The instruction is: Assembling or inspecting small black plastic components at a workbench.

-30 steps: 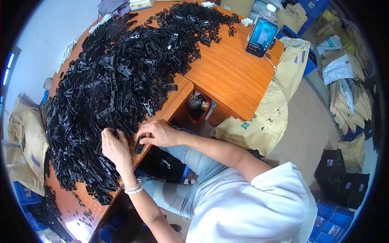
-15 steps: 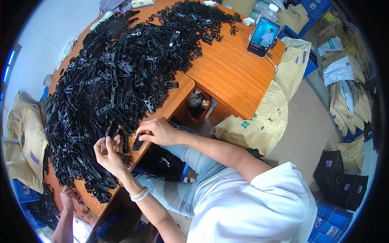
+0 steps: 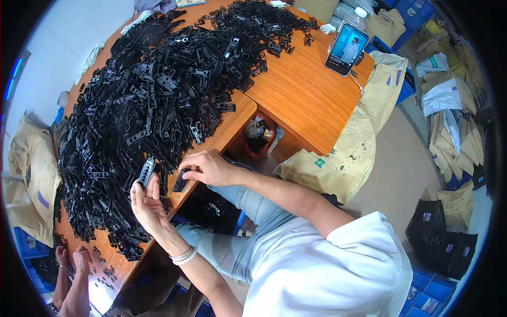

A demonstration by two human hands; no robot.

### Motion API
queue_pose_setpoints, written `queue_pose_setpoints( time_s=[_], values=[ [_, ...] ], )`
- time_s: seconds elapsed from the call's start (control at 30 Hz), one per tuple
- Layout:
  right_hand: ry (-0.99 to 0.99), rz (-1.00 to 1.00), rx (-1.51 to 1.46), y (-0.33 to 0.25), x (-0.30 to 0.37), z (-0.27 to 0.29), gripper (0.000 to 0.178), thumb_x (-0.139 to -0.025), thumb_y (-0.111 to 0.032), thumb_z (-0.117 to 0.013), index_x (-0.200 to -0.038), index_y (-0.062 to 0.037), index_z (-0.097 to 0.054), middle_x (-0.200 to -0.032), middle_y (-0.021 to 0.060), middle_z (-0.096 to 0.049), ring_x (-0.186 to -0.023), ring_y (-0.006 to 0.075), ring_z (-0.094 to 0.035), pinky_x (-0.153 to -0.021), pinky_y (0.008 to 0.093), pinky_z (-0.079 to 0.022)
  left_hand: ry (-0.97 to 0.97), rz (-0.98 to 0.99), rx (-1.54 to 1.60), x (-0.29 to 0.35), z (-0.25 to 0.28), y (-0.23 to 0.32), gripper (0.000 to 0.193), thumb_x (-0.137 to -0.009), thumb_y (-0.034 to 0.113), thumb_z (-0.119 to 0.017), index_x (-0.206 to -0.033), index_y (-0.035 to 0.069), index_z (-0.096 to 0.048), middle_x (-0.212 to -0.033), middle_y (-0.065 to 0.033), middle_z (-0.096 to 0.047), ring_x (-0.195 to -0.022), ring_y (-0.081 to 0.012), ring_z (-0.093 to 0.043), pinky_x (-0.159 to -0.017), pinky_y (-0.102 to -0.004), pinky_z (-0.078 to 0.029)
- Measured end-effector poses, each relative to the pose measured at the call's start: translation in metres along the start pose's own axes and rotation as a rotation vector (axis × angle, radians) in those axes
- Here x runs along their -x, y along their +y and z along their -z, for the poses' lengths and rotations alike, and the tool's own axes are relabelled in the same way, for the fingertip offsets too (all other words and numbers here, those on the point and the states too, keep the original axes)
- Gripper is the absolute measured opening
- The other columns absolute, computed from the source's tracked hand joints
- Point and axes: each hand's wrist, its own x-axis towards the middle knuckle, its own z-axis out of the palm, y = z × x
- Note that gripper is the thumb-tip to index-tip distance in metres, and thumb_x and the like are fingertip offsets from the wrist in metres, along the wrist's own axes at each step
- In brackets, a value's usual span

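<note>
In my left hand point(image 3: 146, 203) is a long, narrow black plastic part point(image 3: 147, 172), tilted up from the fingertips. A row of slots on its face catches the light. My right hand point(image 3: 207, 168) pinches a dark, block-shaped black plastic part point(image 3: 180, 182) at the table's front edge, a little to the right of the left hand. The fingers cover part of it. Just beyond both hands spreads a large heap of black plastic parts point(image 3: 132, 113), many of them long and slotted. The two held parts are apart.
The wooden table point(image 3: 306, 90) carries a propped phone point(image 3: 346, 48) with a clear bottle point(image 3: 357, 18) behind it. A co-worker's hands point(image 3: 81, 259) are over small parts at the lower left. Paper sacks point(image 3: 364, 137) hang beside the table; black crates point(image 3: 426, 219) stand at the right.
My left hand has shifted slightly right and turned its part, so the slotted face now shows. My right hand has barely moved. A second co-worker's hand has appeared at the lower left.
</note>
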Motion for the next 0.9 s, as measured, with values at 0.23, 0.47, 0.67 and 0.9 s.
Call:
queue_pose_setpoints(
  time_s=[0.23, 0.47, 0.67, 0.9],
  values=[
    [0.014, 0.054, 0.01, 0.003, 0.0, 0.0, 0.02, -0.076, -0.016, -0.063, -0.088, 0.0, -0.061, -0.071, 0.0128, -0.057, -0.057, 0.0236, -0.053, -0.054, 0.0339, -0.041, -0.062, 0.011, -0.001, -0.001, 0.0, -0.004, 0.029, -0.086, 0.005, -0.049, -0.11, -0.01, -0.044, -0.101, -0.0174, -0.054, -0.095, -0.0315, -0.058, -0.082, -0.0297, -0.052],
    [0.012, 0.052, 0.022, 0.003, 0.001, 0.0, 0.02, -0.076, -0.017, -0.063, -0.087, -0.0008, -0.061, -0.07, 0.012, -0.057, -0.056, 0.0232, -0.053, -0.053, 0.0337, -0.041, 0.016, 0.0, 0.019, -0.005, -0.006, -0.001, 0.029, -0.085, 0.002, -0.05, -0.109, -0.013, -0.046, -0.095, -0.0191, -0.057, -0.083, -0.0267, -0.063, -0.073, -0.0267, -0.055],
    [0.007, 0.052, 0.013, 0.001, 0.001, 0.002, 0.02, -0.077, -0.018, -0.062, -0.088, -0.0007, -0.061, -0.07, 0.0122, -0.056, -0.057, 0.0234, -0.054, -0.053, 0.0337, -0.041, -0.032, 0.082, 0.097, -0.005, 0.002, -0.001, 0.032, -0.082, -0.001, -0.052, -0.111, -0.013, -0.045, -0.108, -0.0222, -0.053, -0.095, -0.0266, -0.058, -0.085, -0.0289, -0.051],
    [-0.001, 0.073, 0.022, 0.002, 0.001, -0.002, 0.02, -0.077, -0.017, -0.062, -0.088, -0.0007, -0.06, -0.07, 0.011, -0.057, -0.057, 0.0206, -0.054, -0.053, 0.0313, -0.041, -0.128, 0.128, 0.307, 0.006, -0.005, 0.003, 0.025, -0.082, -0.005, -0.048, -0.105, -0.012, -0.044, -0.104, -0.0294, -0.053, -0.085, -0.0278, -0.062, -0.078, -0.0273, -0.054]
  ],
)
